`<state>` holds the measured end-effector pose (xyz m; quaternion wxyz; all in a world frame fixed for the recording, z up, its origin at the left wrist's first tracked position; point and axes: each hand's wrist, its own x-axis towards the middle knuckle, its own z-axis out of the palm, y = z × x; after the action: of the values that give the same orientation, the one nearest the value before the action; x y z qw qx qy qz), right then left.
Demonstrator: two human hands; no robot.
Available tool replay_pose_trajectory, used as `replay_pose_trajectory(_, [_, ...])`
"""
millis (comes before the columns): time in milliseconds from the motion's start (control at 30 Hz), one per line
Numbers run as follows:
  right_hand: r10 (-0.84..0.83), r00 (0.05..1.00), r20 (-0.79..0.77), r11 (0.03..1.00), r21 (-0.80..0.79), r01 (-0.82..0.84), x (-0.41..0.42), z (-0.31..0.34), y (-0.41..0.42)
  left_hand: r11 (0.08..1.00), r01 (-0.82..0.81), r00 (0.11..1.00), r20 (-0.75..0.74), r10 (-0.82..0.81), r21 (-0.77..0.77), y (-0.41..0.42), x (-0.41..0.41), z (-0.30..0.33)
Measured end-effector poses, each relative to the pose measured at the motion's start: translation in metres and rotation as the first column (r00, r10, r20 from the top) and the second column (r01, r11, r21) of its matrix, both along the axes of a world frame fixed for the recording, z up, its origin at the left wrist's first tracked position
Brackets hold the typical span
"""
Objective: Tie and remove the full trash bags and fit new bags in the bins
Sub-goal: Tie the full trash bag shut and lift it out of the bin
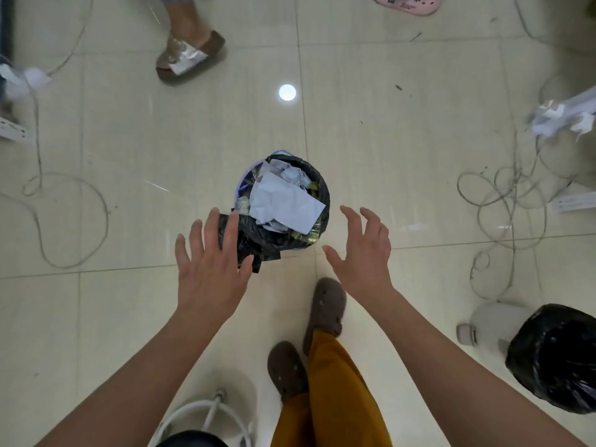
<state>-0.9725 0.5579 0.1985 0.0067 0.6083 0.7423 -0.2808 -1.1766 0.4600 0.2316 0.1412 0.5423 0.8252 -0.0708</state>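
Observation:
A small round bin (239,188) stands on the tiled floor in the middle of the head view, lined with a black trash bag (319,185). White crumpled paper (283,201) and other scraps fill it to the rim. My left hand (209,269) hovers with fingers spread over the bag's loose flap at the bin's near left side. Just right of the bin, my right hand (364,253) is held open and empty, apart from the bag. A second black-lined bin (554,356) sits at the lower right.
Loose cables (503,195) coil on the floor at right and left. Another person's sandalled foot (190,56) is beyond the bin. My own feet in brown clogs (325,304) are close behind it. A white stool base (206,414) is at the bottom.

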Motion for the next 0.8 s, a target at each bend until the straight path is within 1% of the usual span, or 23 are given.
replay_pose_trajectory(233, [0.026,1.0,0.015,0.998,-0.05,-0.025,-0.01,-0.028,0.045,0.998,0.059,0.998,0.026,-0.06,0.038,0.052,-0.005,-0.025])
replay_pose_trajectory(367, [-0.004,1.0,0.019,0.999,-0.041,0.005,-0.019,-0.057,0.076,0.985,0.173,0.983,0.061,-0.174,0.027,0.084,-0.012,-0.055])
replay_pose_trajectory(467, [-0.001,1.0,0.018,0.998,-0.071,0.002,-0.023,-0.08,0.089,0.974,0.229,0.967,0.113,-0.227,0.0,0.101,-0.009,-0.081])
replay_pose_trajectory(567, [-0.014,0.998,0.065,0.993,-0.118,0.021,-0.021,-0.104,0.094,0.95,0.304,0.942,0.169,-0.289,-0.072,0.113,0.0,-0.108])
replay_pose_trajectory(667, [-0.05,0.995,0.089,0.987,-0.15,0.063,-0.019,-0.126,0.095,0.884,0.431,0.894,0.218,-0.391,-0.18,0.123,0.006,-0.138])
replay_pose_trajectory(800, [-0.086,0.993,0.084,0.981,-0.164,0.099,-0.019,-0.149,0.095,0.822,0.506,0.856,0.275,-0.439,-0.262,0.131,0.002,-0.166])
